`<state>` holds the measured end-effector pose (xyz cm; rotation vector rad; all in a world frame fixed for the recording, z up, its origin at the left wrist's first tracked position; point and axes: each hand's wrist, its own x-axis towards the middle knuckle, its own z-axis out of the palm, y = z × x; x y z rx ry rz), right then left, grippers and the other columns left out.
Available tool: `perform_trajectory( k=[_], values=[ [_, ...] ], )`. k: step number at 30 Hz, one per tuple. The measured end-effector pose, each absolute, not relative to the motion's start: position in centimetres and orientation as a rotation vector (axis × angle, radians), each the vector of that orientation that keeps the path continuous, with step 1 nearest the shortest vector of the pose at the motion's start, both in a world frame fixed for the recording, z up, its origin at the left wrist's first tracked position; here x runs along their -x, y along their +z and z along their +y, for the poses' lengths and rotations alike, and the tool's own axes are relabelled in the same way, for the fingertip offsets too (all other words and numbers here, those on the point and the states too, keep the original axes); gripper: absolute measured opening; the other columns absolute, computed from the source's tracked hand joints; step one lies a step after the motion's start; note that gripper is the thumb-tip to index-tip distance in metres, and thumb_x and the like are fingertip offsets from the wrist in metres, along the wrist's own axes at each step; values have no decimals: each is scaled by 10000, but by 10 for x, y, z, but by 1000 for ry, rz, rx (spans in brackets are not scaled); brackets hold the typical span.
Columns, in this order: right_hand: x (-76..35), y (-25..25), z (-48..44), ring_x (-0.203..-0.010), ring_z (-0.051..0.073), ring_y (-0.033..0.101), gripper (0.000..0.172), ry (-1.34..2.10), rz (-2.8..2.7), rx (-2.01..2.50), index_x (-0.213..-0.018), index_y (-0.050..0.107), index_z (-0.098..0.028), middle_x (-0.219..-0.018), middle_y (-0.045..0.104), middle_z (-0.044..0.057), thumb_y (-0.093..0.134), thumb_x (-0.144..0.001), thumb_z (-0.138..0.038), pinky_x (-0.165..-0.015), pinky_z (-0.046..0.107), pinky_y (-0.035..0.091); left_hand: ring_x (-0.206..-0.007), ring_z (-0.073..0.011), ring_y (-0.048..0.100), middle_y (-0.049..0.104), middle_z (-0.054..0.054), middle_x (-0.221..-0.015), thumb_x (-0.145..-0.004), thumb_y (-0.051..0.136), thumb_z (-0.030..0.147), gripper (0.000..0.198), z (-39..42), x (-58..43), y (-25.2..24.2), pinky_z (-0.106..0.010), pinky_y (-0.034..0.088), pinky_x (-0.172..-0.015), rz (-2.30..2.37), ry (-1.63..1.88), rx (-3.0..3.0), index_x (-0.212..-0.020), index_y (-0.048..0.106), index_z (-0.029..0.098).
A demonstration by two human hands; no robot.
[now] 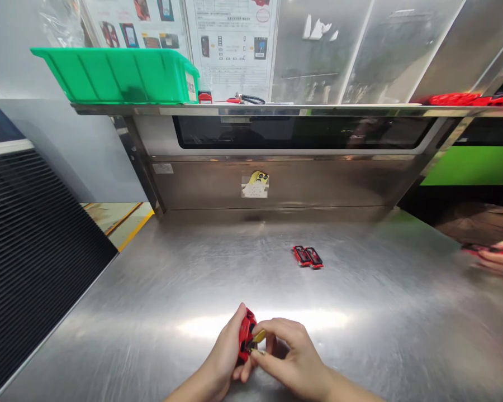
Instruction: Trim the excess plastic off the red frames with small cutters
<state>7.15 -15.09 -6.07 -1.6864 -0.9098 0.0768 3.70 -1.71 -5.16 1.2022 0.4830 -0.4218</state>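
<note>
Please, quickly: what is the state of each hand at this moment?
Left hand: closed, holding a red plastic part.
Right hand: closed, pinching a small gold-coloured piece.

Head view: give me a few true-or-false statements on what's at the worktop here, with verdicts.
The left hand holds a red object. True.
The fingers of the right hand pinch a small gold-coloured piece at the red object. True.
The two red items lie inside the green plastic bin. False: they lie side by side on the steel worktop.
The green plastic bin stands on the steel worktop. False: it sits on the shelf above.
A second person's hand shows at the right edge. True.
</note>
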Motion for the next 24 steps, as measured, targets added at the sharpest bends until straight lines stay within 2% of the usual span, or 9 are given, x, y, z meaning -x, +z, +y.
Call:
perform_trajectory(
  k=[2, 6, 10, 14, 17, 20, 24],
  values=[
    [-71, -62, -151, -511, 110, 517, 148, 64, -915, 1679, -866, 661, -160, -670, 620, 14, 618, -824, -295, -531, 201, 430, -228, -41, 258, 349, 50, -291, -548, 415, 816, 648, -17, -37, -52, -196, 47, -316, 491, -424, -1192, -555, 469, 171],
    [-75, -64, -152, -519, 113, 511, 197, -85, -755, 1628, -871, 640, -154, -736, 629, 37, 609, -856, -348, -516, 202, 450, -239, -42, 312, 472, -11, -381, -563, 397, 834, 704, -15, -39, -54, -211, 50, -322, 480, -410, -1193, -517, 499, 139],
    [-87, -63, -155, -522, 130, 495, 285, -166, -441, 1624, -931, 604, -142, -738, 601, 43, 614, -835, -410, -492, 225, 443, -245, -42, 315, 449, -8, -382, -598, 356, 850, 724, -12, -38, -51, -218, 71, -337, 427, -419, -1200, -458, 460, 147],
    [-99, -67, -158, -553, 140, 497, 309, 24, -409, 1748, -995, 589, -139, -765, 591, 40, 572, -803, -381, -521, 238, 424, -260, -45, 321, 469, 11, -400, -649, 358, 823, 665, -11, -36, -46, -211, 93, -352, 387, -404, -1194, -576, 451, 168],
    [-101, -73, -158, -658, 179, 555, 239, 108, -487, 1889, -946, 599, -153, -786, 595, 49, 482, -781, -280, -627, 287, 452, -268, -52, 319, 478, 25, -403, -677, 340, 811, 635, -11, -36, -44, -207, 102, -365, 359, -382, -1217, -690, 443, 185],
    [-99, -77, -158, -822, 224, 577, 237, 13, -589, 1946, -929, 610, -160, -869, 604, 80, 439, -773, -209, -762, 357, 459, -275, -62, 309, 485, 39, -402, -677, 321, 819, 636, -12, -35, -42, -207, 105, -376, 349, -367, -1238, -804, 419, 204],
    [-89, -70, -161, -906, 234, 543, 204, -282, -724, 1920, -1005, 604, -189, -951, 584, 96, 443, -880, -190, -770, 359, 461, -284, -71, 309, 493, 39, -403, -660, 306, 836, 674, -13, -34, -43, -209, 121, -380, 359, -346, -1263, -873, 408, 204]
  ],
)
